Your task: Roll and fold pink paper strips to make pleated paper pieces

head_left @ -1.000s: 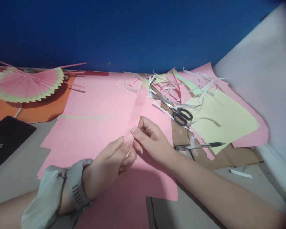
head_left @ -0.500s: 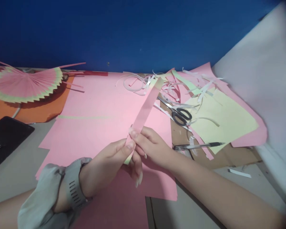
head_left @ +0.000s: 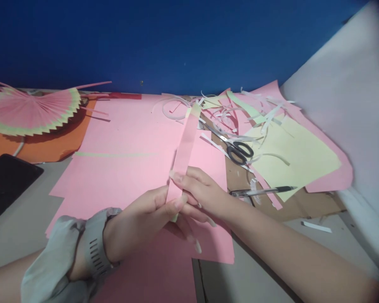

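A narrow folded strip of pink paper (head_left: 186,145) with pale yellow-green ends slants up and away from both hands. My left hand (head_left: 151,210) pinches its near end, thumb on top and fingers beneath. Just above that thumb, my right hand (head_left: 202,189) grips the strip too, its thumb pressed on the upper face. Some fingers of both hands are hidden behind the paper. Underneath lie large pink paper sheets (head_left: 129,126), with a thin green line across them.
At the far left a pink and yellow-green pleated paper fan (head_left: 34,109) rests over orange paper (head_left: 60,147), near a black flat device (head_left: 12,181). To the right are black-handled scissors (head_left: 240,151), a pen (head_left: 262,191), yellow paper (head_left: 303,155) and several paper scraps (head_left: 221,120). A blue wall (head_left: 177,46) stands behind.
The strip's far end swung right, then back left. My right thumb shifted onto the strip's upper face, and my left fingers now extend further beneath it.
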Demonstrator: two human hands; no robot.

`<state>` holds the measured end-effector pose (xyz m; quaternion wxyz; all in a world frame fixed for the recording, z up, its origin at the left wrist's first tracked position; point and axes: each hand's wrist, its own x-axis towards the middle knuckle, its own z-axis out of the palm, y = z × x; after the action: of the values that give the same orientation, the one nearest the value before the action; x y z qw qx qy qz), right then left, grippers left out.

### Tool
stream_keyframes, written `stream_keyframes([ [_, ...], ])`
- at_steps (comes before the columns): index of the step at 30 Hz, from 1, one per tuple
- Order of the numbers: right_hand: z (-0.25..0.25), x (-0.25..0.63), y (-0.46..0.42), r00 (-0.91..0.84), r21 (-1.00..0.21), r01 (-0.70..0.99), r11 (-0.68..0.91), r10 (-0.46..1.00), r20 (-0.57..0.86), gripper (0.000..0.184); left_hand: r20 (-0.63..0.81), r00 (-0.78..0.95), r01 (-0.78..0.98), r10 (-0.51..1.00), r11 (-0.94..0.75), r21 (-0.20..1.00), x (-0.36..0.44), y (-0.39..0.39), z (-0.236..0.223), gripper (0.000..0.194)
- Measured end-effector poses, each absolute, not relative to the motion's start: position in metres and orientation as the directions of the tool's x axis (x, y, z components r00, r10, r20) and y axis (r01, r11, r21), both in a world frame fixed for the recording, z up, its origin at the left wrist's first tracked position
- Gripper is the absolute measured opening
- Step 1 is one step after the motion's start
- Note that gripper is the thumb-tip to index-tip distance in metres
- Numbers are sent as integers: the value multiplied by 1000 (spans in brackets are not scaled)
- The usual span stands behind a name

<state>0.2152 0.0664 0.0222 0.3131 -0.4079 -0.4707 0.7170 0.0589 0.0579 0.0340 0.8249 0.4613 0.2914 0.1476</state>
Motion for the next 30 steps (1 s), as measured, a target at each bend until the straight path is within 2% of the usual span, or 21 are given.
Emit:
stream_keyframes([
  [3, 22, 213, 68, -438, -943, -97, -320, 864, -248, 43, -410, 756, 42, 511, 586, 809, 60, 57, 34, 41],
  [7, 22, 210, 70, -393, -958, -146, -249, 903, -175, 40, -405, 747, -19, 527, 627, 779, 61, 56, 29, 37],
  [13, 18, 211, 68, -505, -949, -148, -278, 846, -169, 38, -345, 715, -104, 609, 579, 808, 61, 58, 26, 31],
  [16, 18, 211, 67, -438, -965, -141, -220, 888, -138, 33, -367, 683, -76, 631, 562, 824, 62, 57, 29, 34],
  [21, 19, 209, 71, -320, -984, -131, -122, 945, -75, 34, -409, 581, -100, 704, 560, 822, 63, 54, 33, 33],
  [26, 17, 210, 73, -176, -997, -66, -50, 984, -38, 34, -397, 540, -42, 742, 495, 868, 63, 54, 34, 31],
  [28, 16, 210, 72, -212, -993, -90, -75, 976, -55, 34, -380, 528, -23, 759, 460, 887, 63, 53, 34, 31],
  [30, 15, 211, 71, -323, -985, -136, -109, 945, -59, 31, -353, 523, -12, 776, 421, 907, 62, 52, 34, 31],
])
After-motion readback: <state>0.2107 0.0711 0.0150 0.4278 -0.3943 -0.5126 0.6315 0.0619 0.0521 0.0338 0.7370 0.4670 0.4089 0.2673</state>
